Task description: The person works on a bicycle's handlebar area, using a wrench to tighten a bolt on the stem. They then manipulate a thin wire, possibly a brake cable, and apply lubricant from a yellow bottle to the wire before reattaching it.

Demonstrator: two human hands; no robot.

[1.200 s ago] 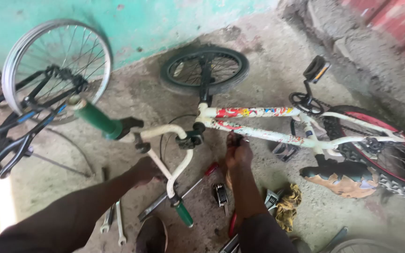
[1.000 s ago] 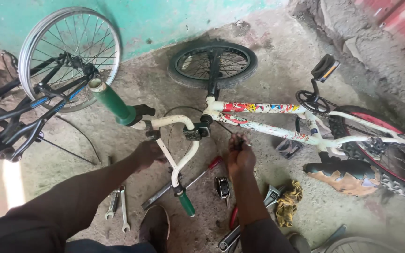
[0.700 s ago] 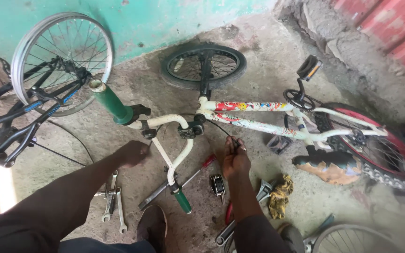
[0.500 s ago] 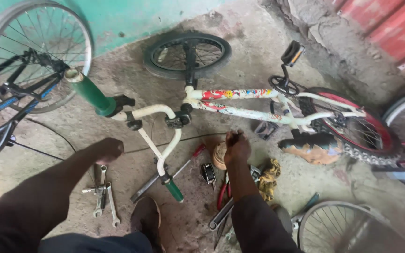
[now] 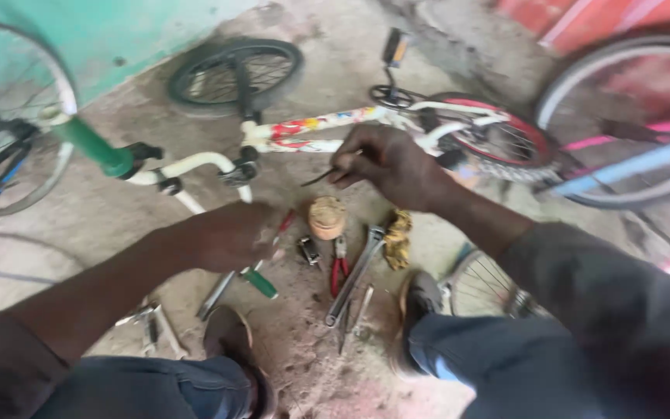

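Pinching a thin tool (image 5: 321, 177), right hand (image 5: 389, 164) is hovering below-right of the bike stem (image 5: 243, 159); left hand (image 5: 230, 237) is gripping the handlebar (image 5: 195, 203), lower centre.

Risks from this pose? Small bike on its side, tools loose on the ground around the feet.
1. The right hand pinches a thin dark tool at its fingertips above the white bike frame; a slip could drop it among the clutter.
2. Pliers and a long wrench lie loose beside the shoe, so a step may kick them.
3. The left hand covers the handlebar near its green grip; the bar might swing.
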